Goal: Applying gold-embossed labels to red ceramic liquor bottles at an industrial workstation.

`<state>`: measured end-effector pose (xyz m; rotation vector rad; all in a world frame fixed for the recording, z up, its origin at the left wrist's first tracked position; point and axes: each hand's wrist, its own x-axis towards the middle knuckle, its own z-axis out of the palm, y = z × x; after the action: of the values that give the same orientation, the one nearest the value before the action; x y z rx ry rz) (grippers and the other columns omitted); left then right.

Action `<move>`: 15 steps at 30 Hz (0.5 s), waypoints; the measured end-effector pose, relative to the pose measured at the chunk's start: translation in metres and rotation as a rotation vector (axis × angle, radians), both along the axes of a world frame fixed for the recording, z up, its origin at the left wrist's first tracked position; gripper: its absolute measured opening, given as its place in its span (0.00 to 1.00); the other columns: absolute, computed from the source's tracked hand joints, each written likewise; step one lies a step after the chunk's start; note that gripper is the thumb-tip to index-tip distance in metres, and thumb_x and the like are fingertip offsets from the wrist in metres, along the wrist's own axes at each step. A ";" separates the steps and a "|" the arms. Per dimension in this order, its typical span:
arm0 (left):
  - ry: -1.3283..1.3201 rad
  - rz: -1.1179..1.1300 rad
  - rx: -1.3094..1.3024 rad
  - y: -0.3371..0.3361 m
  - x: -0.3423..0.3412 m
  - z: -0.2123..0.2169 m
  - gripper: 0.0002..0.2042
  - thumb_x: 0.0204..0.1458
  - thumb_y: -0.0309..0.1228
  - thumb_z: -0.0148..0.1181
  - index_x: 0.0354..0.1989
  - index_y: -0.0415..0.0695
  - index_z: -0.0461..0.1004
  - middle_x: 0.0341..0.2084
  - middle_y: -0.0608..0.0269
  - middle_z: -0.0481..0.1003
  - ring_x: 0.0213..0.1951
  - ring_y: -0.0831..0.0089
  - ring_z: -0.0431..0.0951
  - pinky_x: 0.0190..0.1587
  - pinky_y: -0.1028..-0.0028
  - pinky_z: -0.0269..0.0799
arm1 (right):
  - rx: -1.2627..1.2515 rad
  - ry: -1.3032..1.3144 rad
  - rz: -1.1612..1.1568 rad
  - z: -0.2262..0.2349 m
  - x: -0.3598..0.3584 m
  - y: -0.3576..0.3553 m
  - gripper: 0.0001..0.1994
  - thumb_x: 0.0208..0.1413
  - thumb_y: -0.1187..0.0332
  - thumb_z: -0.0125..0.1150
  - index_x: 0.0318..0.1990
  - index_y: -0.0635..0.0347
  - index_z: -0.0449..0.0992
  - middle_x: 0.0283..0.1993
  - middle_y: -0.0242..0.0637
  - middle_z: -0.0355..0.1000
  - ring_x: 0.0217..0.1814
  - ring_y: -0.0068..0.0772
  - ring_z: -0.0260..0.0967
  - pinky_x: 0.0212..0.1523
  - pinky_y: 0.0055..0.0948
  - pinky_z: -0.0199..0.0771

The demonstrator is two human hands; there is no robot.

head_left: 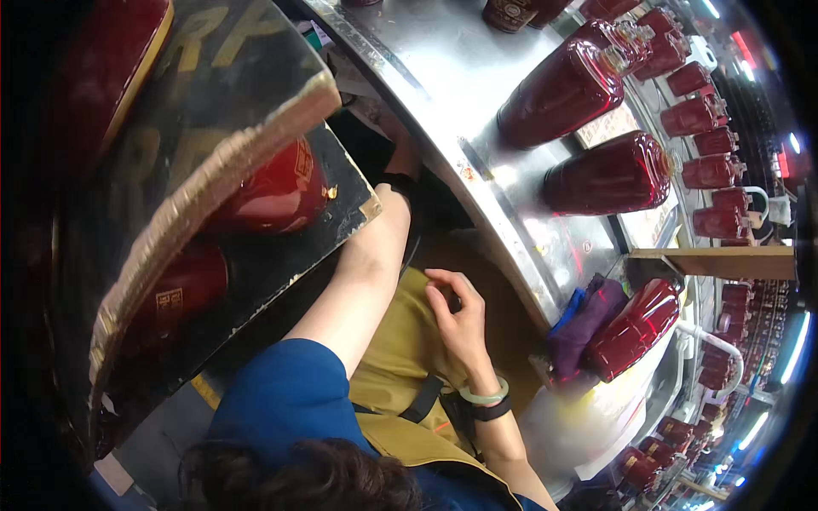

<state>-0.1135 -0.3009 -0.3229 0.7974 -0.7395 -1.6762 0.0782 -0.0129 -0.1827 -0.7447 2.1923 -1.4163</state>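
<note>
My left hand (402, 152) reaches into the shadow beneath the edge of the metal table, past a black wristband (396, 182). Its fingers are lost in the dark, and whatever they touch is hidden. In front of my yellow apron (392, 332), my right hand (464, 328) is loosely curved, thumb and forefinger apart with nothing visible between them. A pale green bangle (484, 393) and a black band (492, 411) circle that wrist. Closest to it on the right, a dark red glass bottle (635, 330) lies tilted beside a purple cloth (584, 328).
Two large red bottles (562, 94) (609, 175) stand on the shiny metal table (443, 51). At left, a dark shelf board (256, 77) with a worn edge juts out above red bottles (277, 192). Many more bottles line a conveyor (711, 170) at right, behind a wooden bar (724, 262).
</note>
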 end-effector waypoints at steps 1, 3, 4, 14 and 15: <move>0.003 0.007 0.002 -0.002 -0.001 0.003 0.26 0.64 0.46 0.58 0.58 0.34 0.73 0.50 0.48 0.79 0.48 0.61 0.81 0.49 0.64 0.79 | -0.012 -0.003 -0.009 -0.008 -0.002 -0.004 0.11 0.60 0.75 0.65 0.50 0.60 0.81 0.36 0.33 0.76 0.30 0.22 0.65 0.32 0.23 0.66; 0.008 0.019 0.006 -0.005 -0.004 0.008 0.26 0.64 0.46 0.58 0.58 0.34 0.73 0.50 0.48 0.79 0.48 0.61 0.81 0.49 0.64 0.79 | 0.022 -0.094 -0.006 -0.013 -0.003 -0.010 0.12 0.61 0.73 0.64 0.52 0.60 0.81 0.37 0.31 0.76 0.31 0.19 0.64 0.34 0.22 0.66; 0.012 0.028 0.007 -0.009 -0.005 0.012 0.25 0.64 0.46 0.58 0.58 0.34 0.73 0.50 0.48 0.79 0.48 0.61 0.81 0.49 0.64 0.79 | 0.030 -0.137 -0.010 -0.014 -0.003 -0.013 0.12 0.62 0.73 0.64 0.52 0.60 0.81 0.37 0.30 0.76 0.31 0.18 0.63 0.34 0.21 0.66; -0.016 0.138 0.012 -0.037 0.012 0.020 0.25 0.65 0.45 0.57 0.58 0.34 0.73 0.50 0.48 0.79 0.49 0.61 0.81 0.50 0.64 0.78 | 0.004 -0.233 -0.080 -0.045 -0.015 -0.026 0.12 0.63 0.71 0.64 0.53 0.62 0.80 0.43 0.29 0.77 0.41 0.17 0.67 0.44 0.20 0.68; -0.024 0.150 0.014 -0.038 0.017 0.019 0.25 0.65 0.45 0.57 0.58 0.34 0.73 0.50 0.48 0.79 0.49 0.61 0.81 0.50 0.64 0.78 | -0.041 -0.193 -0.107 -0.051 -0.017 -0.029 0.13 0.64 0.71 0.64 0.54 0.61 0.80 0.42 0.29 0.76 0.38 0.17 0.65 0.41 0.20 0.67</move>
<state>-0.0966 -0.3393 -0.3037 0.8629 -0.6686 -1.5414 0.0615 -0.0421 -0.2335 -0.4878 2.0856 -1.5219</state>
